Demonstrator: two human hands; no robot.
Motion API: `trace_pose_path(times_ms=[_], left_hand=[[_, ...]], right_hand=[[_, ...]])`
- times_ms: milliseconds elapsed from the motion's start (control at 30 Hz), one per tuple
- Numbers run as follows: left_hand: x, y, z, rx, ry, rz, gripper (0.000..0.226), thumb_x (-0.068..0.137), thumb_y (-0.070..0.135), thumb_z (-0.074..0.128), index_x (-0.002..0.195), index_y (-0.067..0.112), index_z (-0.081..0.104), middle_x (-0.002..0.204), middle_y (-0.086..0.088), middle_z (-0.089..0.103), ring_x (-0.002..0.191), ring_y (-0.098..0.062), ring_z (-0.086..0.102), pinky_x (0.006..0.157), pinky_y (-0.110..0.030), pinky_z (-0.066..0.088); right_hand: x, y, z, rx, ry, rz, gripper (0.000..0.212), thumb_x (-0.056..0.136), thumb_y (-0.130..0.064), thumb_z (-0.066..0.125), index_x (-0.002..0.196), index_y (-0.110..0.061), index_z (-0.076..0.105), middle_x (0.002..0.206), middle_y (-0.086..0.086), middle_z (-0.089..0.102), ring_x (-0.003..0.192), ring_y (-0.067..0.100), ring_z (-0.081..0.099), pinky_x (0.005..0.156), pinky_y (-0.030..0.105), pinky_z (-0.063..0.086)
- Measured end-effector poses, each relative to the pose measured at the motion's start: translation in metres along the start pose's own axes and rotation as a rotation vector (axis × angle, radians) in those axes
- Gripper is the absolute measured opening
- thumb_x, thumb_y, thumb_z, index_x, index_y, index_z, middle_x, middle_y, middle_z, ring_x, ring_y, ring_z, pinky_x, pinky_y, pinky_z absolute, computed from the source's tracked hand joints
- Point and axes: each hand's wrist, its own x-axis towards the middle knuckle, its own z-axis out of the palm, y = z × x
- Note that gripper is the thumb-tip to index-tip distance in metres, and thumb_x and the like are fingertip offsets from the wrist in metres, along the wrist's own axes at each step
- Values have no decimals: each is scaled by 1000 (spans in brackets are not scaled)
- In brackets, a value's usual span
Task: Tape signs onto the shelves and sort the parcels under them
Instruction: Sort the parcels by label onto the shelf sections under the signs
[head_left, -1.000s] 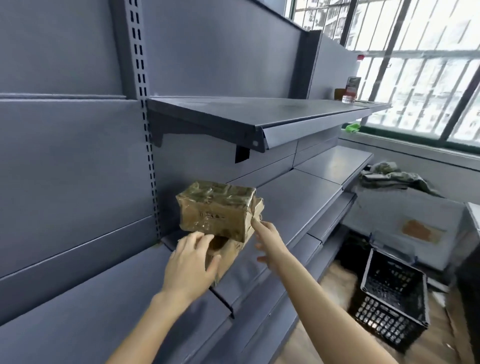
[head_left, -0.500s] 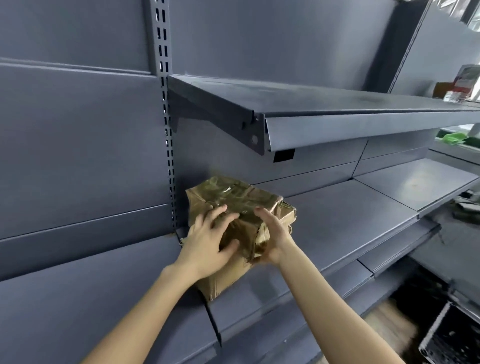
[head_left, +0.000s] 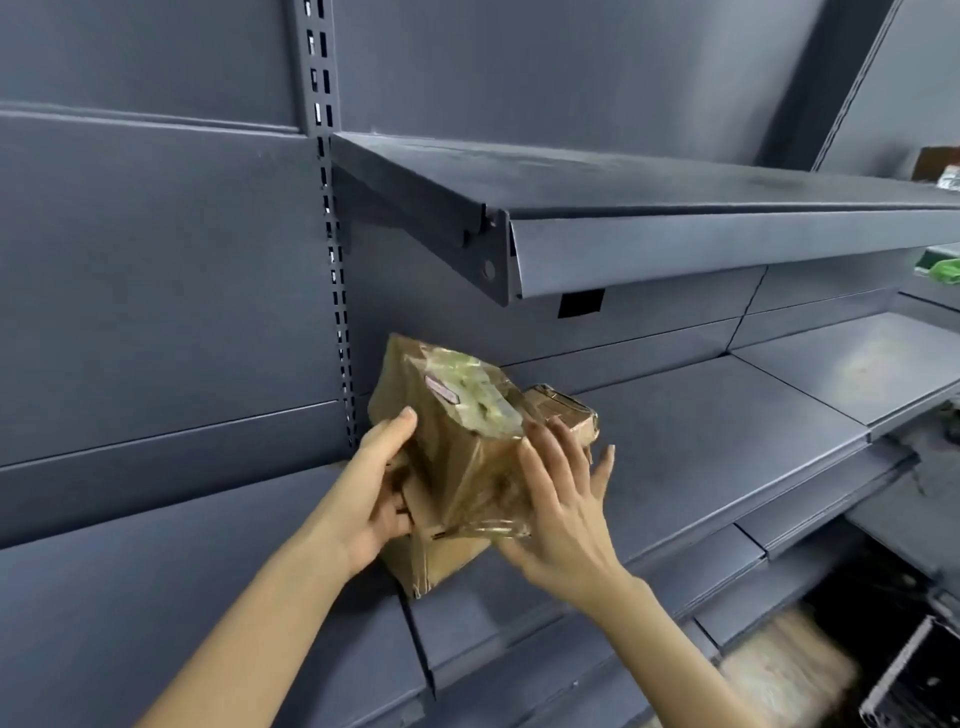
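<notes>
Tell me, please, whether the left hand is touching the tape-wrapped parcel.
Touching: the head view shows the left hand gripping the tape-wrapped parcel, thumb on it.

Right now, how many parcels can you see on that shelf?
3. A taped parcel sits tilted between the left hand and right hand. A small parcel lies behind it, to the right, and a box lies under it. Others may be hidden.

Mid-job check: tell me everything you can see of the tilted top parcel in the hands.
The top parcel is a brown cardboard box wrapped in glossy clear tape, crinkled on its upper face, where a small pinkish label sits. It is tilted, one corner up, over the left end of the middle shelf. The left hand grips its left side, thumb on the front face; the right hand presses flat against its right side. A lower parcel lies beneath it.
</notes>
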Motion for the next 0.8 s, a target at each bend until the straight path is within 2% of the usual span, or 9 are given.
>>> trace_pose_path(times_ms=[67,167,300,367,433,567,633,700,800], left_hand=[[0,-8,-4,-12,27,-43,56,56,54,69,103,24,58,94,0,70,88,-21,67,57,-36,55],[4,-18,-7,39,99,-77,101,41,58,81,130,30,45,107,-3,69,96,-28,67,81,-54,52],[1,-22,1,40,135,-25,108,52,31,81,143,36,23,123,-5,59,106,-27,61,80,-43,52],[-4,-27,2,141,128,0,105,62,21,82,145,37,18,130,-5,55,114,-30,56,91,-49,46],[-9,-33,0,187,115,36,113,56,17,81,146,36,16,135,-3,52,116,-26,55,95,-43,44],[-16,-37,-2,208,96,133,115,49,12,72,148,28,16,141,-4,46,122,-22,51,100,-39,43],[-18,-36,-2,196,74,167,112,49,8,70,147,26,20,137,-4,49,117,-22,55,91,-37,50],[-20,-35,-4,179,39,173,103,49,7,67,143,25,29,124,-3,58,97,-17,65,67,-27,55],[-23,-33,-10,169,-25,185,92,48,9,67,135,25,41,103,-1,68,78,-13,70,56,-24,53]], right_hand=[[-11,-3,3,116,-71,-70,65,92,-60,31,145,-25,16,142,5,32,140,26,19,103,54,23],[-14,-17,-3,343,-92,-9,55,92,-48,45,140,-25,30,135,-5,41,131,19,32,106,36,33],[-12,-24,-6,645,25,222,35,83,-22,53,118,-24,52,119,-26,52,113,3,48,92,18,41],[-17,-21,-7,720,60,380,33,83,-25,52,116,-30,53,115,-24,57,103,2,54,86,17,44],[-21,-18,-8,763,89,548,33,82,-31,51,113,-39,56,111,-14,62,101,8,58,85,25,48],[-16,-18,-15,916,86,750,36,78,-21,55,101,-49,57,103,-21,62,91,9,59,85,32,49],[-9,-19,-19,929,64,802,40,75,-17,60,105,-41,52,104,-18,60,89,2,57,83,26,49],[-2,-19,-22,1018,32,939,53,71,-14,68,112,-39,46,112,-13,55,88,-4,58,75,21,52],[-1,-11,-26,1353,-136,1159,79,57,-21,72,128,-35,40,120,2,61,95,17,66,70,33,56]])
